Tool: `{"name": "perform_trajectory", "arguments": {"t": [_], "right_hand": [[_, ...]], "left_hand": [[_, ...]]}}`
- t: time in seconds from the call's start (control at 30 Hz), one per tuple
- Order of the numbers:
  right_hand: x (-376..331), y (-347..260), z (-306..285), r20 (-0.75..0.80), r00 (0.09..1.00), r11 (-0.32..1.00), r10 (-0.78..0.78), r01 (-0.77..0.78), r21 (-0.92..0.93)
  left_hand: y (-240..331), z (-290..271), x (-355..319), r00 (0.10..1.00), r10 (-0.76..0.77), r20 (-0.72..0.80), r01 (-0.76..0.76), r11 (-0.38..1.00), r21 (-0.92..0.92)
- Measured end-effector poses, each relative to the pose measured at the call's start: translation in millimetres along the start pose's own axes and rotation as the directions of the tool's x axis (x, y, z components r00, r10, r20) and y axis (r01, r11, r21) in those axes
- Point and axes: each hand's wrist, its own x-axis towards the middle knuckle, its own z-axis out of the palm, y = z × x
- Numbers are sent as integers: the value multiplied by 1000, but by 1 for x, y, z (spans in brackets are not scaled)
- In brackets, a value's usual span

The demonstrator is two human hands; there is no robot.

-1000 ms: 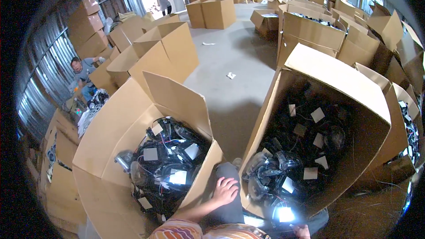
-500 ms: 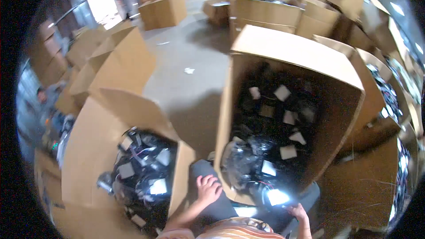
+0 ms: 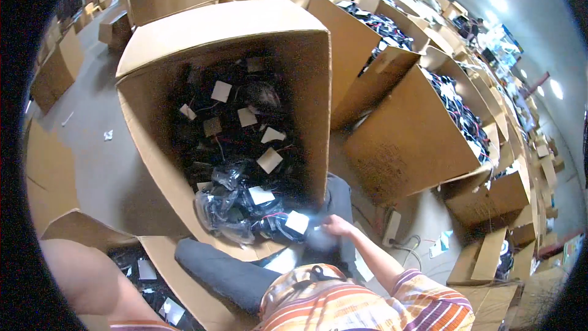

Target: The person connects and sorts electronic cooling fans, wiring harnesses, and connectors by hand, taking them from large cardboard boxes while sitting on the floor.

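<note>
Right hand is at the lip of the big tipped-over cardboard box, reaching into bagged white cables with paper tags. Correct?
Not quite. In the head view the right hand is at the lip of the big tipped-over cardboard box, but the clear-bagged cables are black, not white. Only the square paper tags on them are pale. The rest stands.

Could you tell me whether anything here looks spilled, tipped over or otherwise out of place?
The large brown cardboard box lies tipped on its side, and clear plastic bags of black cables spill from its open mouth beside the right hand.
</note>
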Motion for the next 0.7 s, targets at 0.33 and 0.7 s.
{"name": "perform_trajectory", "arguments": {"t": [0.33,0.7], "right_hand": [[4,1,17,-107,993,995,55,-63,-73],[3,1,11,-135,991,995,23,-36,-91]], "left_hand": [[-4,-14,-19,999,-30,26,30,1000,-10],[16,-41,-31,985,-145,98,131,982,139]]}}
